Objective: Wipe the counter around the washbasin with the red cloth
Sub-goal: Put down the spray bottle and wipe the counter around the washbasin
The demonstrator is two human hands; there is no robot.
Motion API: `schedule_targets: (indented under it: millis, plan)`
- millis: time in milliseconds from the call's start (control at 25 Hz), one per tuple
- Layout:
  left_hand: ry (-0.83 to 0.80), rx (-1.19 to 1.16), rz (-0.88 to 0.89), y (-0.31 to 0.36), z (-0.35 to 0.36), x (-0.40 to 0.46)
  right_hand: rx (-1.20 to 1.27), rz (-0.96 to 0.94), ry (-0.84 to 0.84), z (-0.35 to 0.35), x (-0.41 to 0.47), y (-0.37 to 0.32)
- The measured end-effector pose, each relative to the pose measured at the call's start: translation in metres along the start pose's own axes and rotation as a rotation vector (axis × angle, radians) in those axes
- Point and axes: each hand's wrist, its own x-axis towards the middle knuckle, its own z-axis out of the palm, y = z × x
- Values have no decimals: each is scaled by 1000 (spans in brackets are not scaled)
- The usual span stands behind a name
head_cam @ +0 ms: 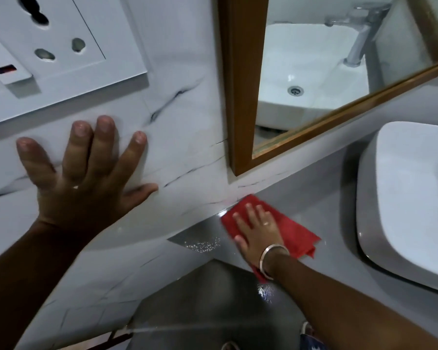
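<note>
The red cloth (292,229) lies flat on the grey counter (321,198), in the corner where the counter meets the marbled wall, left of the white washbasin (400,198). My right hand (257,228) presses down on the cloth with flat, spread fingers; a metal bangle circles the wrist. My left hand (86,173) rests flat and spread against the marbled wall, holding nothing. The counter near the cloth looks wet and shiny.
A white socket plate (61,41) is mounted on the wall above my left hand. A wood-framed mirror (240,84) hangs over the counter and reflects the basin and a chrome tap. The counter's front edge runs below my right forearm.
</note>
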Motion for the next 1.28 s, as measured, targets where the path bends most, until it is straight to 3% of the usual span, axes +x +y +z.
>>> schedule_targets:
  millis: [80, 160, 200, 280, 360, 400, 480, 600, 640, 800, 920, 1040, 1160, 1280]
  plan:
    - [33, 35, 12, 3, 0, 1, -50, -433, 1, 2, -24, 16]
    - [31, 14, 5, 3, 1, 0, -97, -638, -17, -5, -26, 69]
    - [34, 3, -3, 3, 2, -2, -139, -604, 9, -5, -18, 95]
    - [39, -12, -26, 6, 2, -4, -113, -246, 25, -18, 3, 114]
    - [53, -6, -38, 7, 2, -3, -27, -1, 26, -14, 25, 75]
    - [63, -4, -39, 7, 3, -1, -24, -43, 27, -9, 29, 45]
    - [70, -10, -43, 7, 2, -1, -40, -354, 0, -1, 14, -3]
    - [85, 30, -47, 7, 4, -2, -144, -760, -38, -7, -14, 35]
    - [90, 49, -46, 7, 4, 0, -154, -770, -35, -10, -17, 57]
    - [111, 112, -48, 10, 5, 0, -148, -484, -53, -16, -27, 109]
    - [125, 105, -58, 12, 7, -1, -220, -770, -97, -20, -5, 69]
    - [157, 109, -58, 10, 13, -4, -285, -995, -95, -8, 35, -17]
    - [184, 128, -60, 9, 18, -9, -384, -1006, -109, -3, 60, -104]
    - [190, 135, -43, 7, 18, -8, -312, -897, -11, -7, 51, -96]
